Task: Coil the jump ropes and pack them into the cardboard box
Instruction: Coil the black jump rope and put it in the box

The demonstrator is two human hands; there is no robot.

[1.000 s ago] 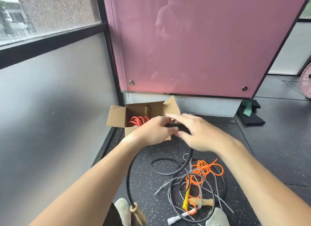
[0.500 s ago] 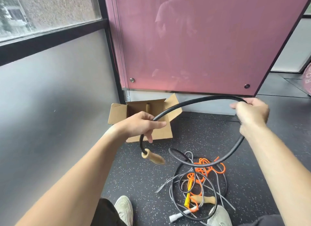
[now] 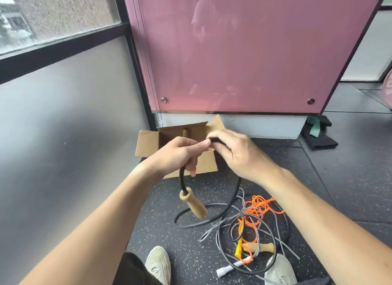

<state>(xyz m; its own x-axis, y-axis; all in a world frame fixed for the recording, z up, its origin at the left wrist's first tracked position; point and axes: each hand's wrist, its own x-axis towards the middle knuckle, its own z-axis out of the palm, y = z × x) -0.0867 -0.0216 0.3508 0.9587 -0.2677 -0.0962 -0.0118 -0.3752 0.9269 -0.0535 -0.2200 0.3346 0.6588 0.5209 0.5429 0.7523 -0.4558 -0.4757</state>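
My left hand [image 3: 180, 155] grips a thick black jump rope [image 3: 230, 202] in front of the open cardboard box [image 3: 148, 143]. Its wooden handle [image 3: 194, 206] dangles below my fist. My right hand [image 3: 235, 153] meets the left and pinches the same rope at the top of a loop. From there the rope drops to the floor and curls round. A wooden handle [image 3: 185, 133] stands inside the box. On the floor lies a tangle of grey rope [image 3: 218, 238], orange rope [image 3: 258, 206] and black rope, with a yellow handle [image 3: 238, 247], a white handle [image 3: 228, 268] and a wooden handle [image 3: 264, 247].
The box stands against a pink glass panel [image 3: 244, 51], with a frosted wall [image 3: 63, 136] on the left. Both my shoes [image 3: 159, 263] rest on the speckled black floor by the tangle. A dark bag with a green strap [image 3: 318, 134] lies at the right.
My right hand, which had drawn the black rope out to the right in a wide arc, has come back to my left hand. The loop has closed and the wooden handle hangs lower.
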